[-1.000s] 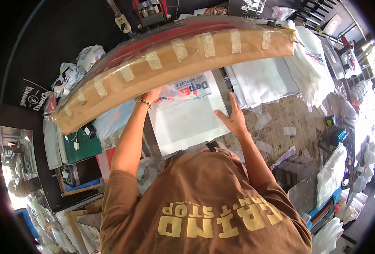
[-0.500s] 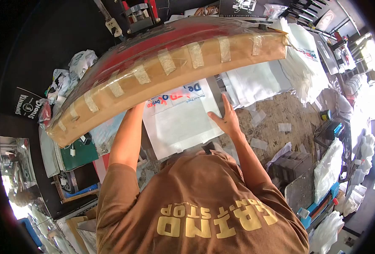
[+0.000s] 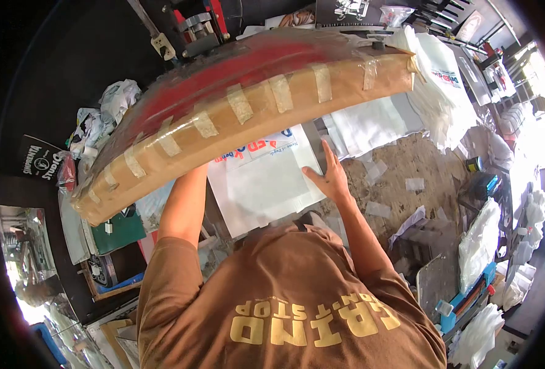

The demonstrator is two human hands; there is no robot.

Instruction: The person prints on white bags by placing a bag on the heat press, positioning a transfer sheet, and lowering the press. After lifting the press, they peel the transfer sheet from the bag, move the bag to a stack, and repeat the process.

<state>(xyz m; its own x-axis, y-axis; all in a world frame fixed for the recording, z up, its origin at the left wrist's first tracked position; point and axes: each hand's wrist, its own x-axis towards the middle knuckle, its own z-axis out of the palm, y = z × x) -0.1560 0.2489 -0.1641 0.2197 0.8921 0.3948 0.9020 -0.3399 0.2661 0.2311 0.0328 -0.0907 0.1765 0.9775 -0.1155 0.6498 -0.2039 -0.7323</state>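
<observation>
One long board (image 3: 248, 104), red on top with a tape-strapped brown edge, spans the view above the tabletop (image 3: 407, 160). Beneath it a white printed bag (image 3: 260, 184) lies flat on the tabletop. Of the hands, the right hand (image 3: 327, 177) rests with fingers spread on the bag's right edge. The left hand is hidden under the board, so I cannot tell its state.

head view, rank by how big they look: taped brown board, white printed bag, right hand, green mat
1. taped brown board, though it is likely nearest the camera.
2. white printed bag, partly hidden under the board.
3. right hand and green mat: these look alike and the mat is partly covered, so unranked.
</observation>
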